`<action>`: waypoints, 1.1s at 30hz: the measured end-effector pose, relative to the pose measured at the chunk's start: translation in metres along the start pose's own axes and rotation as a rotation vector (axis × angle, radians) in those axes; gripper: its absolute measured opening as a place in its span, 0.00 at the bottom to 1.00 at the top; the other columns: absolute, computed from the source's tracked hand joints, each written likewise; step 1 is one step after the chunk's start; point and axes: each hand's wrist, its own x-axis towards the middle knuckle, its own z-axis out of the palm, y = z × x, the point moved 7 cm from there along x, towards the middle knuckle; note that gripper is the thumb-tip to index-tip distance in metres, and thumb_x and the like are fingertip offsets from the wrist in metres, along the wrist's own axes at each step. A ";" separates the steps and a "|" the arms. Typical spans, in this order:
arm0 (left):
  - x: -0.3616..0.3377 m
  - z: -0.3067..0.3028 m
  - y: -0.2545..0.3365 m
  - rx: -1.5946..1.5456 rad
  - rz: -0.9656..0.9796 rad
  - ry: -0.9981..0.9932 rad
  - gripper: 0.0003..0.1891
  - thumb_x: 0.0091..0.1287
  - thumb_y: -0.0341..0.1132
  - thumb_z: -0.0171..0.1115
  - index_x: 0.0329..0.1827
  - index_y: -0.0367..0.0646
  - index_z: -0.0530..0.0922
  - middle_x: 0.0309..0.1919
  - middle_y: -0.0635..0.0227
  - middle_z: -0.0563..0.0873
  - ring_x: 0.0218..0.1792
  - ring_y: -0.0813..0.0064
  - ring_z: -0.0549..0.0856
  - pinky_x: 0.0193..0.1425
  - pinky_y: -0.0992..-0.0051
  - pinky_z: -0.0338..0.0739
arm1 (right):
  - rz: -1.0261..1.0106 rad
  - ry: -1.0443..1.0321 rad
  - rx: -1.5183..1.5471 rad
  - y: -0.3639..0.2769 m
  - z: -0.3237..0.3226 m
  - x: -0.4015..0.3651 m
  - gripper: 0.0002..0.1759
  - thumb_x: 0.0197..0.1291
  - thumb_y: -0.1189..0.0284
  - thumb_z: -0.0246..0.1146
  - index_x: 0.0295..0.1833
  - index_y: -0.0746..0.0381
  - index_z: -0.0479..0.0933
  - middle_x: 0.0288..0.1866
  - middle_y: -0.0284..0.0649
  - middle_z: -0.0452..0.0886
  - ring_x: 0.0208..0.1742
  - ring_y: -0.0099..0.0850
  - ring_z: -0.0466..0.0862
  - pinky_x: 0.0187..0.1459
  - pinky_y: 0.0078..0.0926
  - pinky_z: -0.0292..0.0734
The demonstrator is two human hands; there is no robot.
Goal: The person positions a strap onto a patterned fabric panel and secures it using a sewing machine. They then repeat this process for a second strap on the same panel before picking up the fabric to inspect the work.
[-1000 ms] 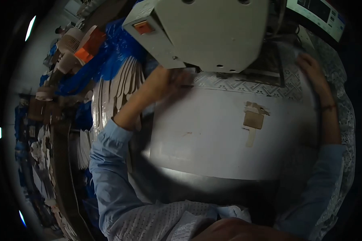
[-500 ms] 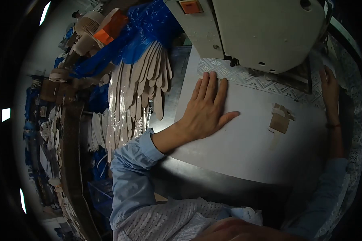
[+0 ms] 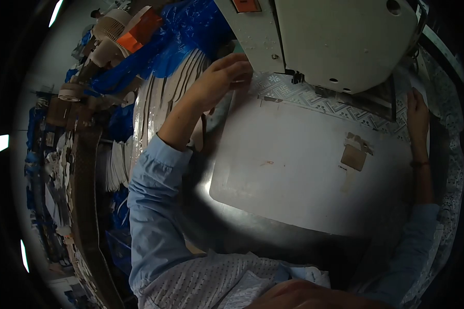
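**Inspector:** Position of the work?

**Assessor:** The patterned strip [image 3: 325, 103] lies along the far edge of the grey plate [image 3: 294, 170] and runs under the machine head [image 3: 335, 41]. The left hand [image 3: 219, 77] is at the strip's left end with its fingers bunched. I cannot tell whether that grip has actually closed on the cloth. The right hand [image 3: 416, 110] lies flat, grip open, pressing down at the right end.

**Inspector:** How should the step be done well?

**Assessor:** In my judgement, draw the left end taut and square to the plate's edge while the right palm pins the other end. That should keep the strip free of ripples under the head. Fingertips should keep away from the needle area.

**Inspector:** Edges and clearance?

**Assessor:** It is tight at the far side, where the head overhangs the strip closely. The left is crowded too: a stack of flat cut pieces [image 3: 154, 103] and blue sheeting [image 3: 175, 41] sit just beside the left forearm. The near half of the plate is open, apart from a taped patch [image 3: 354, 156]. Dark bench [image 3: 242, 226] shows between the plate and the person. On the right, lace cloth [image 3: 448, 154] borders the arm.
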 end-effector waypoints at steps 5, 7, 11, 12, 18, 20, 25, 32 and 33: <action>0.026 -0.007 -0.006 -0.093 -0.117 -0.003 0.23 0.74 0.30 0.57 0.71 0.38 0.69 0.55 0.53 0.82 0.60 0.61 0.81 0.67 0.65 0.76 | -0.005 0.008 -0.063 -0.004 0.000 -0.004 0.34 0.75 0.46 0.48 0.71 0.60 0.72 0.65 0.49 0.80 0.63 0.45 0.82 0.63 0.36 0.75; 0.029 -0.002 -0.005 -0.121 -0.090 -0.076 0.23 0.73 0.28 0.58 0.71 0.37 0.70 0.53 0.54 0.83 0.58 0.62 0.82 0.66 0.66 0.77 | -0.002 0.004 -0.063 -0.006 0.000 -0.004 0.33 0.74 0.47 0.49 0.71 0.61 0.72 0.65 0.50 0.80 0.64 0.45 0.81 0.63 0.36 0.75; 0.032 0.002 -0.005 0.212 0.150 -0.010 0.20 0.69 0.28 0.65 0.63 0.37 0.77 0.53 0.57 0.85 0.53 0.67 0.85 0.57 0.69 0.81 | -0.044 -0.053 -0.004 0.007 0.002 0.008 0.35 0.73 0.47 0.54 0.70 0.65 0.73 0.64 0.53 0.80 0.65 0.43 0.80 0.64 0.34 0.73; 0.032 0.006 -0.005 0.302 0.234 -0.038 0.18 0.68 0.29 0.68 0.59 0.37 0.79 0.51 0.59 0.87 0.51 0.68 0.86 0.54 0.70 0.81 | -0.039 -0.052 -0.002 0.016 0.000 0.013 0.35 0.73 0.47 0.54 0.70 0.65 0.73 0.64 0.53 0.80 0.65 0.43 0.80 0.64 0.34 0.73; 0.030 0.028 -0.003 0.540 0.485 0.076 0.13 0.63 0.30 0.72 0.49 0.36 0.84 0.40 0.61 0.90 0.42 0.65 0.90 0.49 0.70 0.83 | -0.013 -0.045 -0.013 0.048 -0.015 0.021 0.37 0.73 0.47 0.54 0.70 0.68 0.71 0.66 0.53 0.79 0.67 0.41 0.79 0.66 0.32 0.71; 0.030 0.028 -0.006 0.574 0.504 0.070 0.13 0.64 0.31 0.72 0.48 0.36 0.84 0.43 0.59 0.89 0.40 0.63 0.90 0.48 0.69 0.84 | 0.045 -0.002 0.026 0.051 -0.015 0.013 0.36 0.72 0.46 0.55 0.69 0.66 0.74 0.64 0.52 0.80 0.66 0.44 0.80 0.63 0.33 0.74; -0.008 0.035 -0.002 0.615 0.519 0.018 0.13 0.66 0.32 0.70 0.50 0.36 0.83 0.57 0.51 0.84 0.43 0.57 0.90 0.48 0.67 0.84 | -0.013 -0.033 0.038 0.043 -0.016 0.012 0.35 0.73 0.46 0.55 0.68 0.66 0.74 0.63 0.51 0.81 0.65 0.43 0.80 0.62 0.32 0.74; -0.090 0.106 -0.022 1.186 0.746 -0.023 0.40 0.73 0.59 0.54 0.72 0.28 0.64 0.68 0.30 0.67 0.71 0.36 0.68 0.74 0.47 0.62 | -0.059 -0.025 -0.042 0.048 -0.017 0.010 0.35 0.73 0.46 0.55 0.68 0.66 0.74 0.64 0.51 0.80 0.65 0.41 0.80 0.64 0.33 0.73; -0.089 0.108 -0.024 1.188 0.733 -0.025 0.45 0.72 0.63 0.51 0.74 0.27 0.60 0.69 0.28 0.65 0.73 0.34 0.64 0.77 0.45 0.56 | -0.063 -0.024 -0.044 0.049 -0.018 0.011 0.35 0.73 0.46 0.55 0.68 0.66 0.74 0.64 0.51 0.80 0.65 0.41 0.80 0.64 0.33 0.73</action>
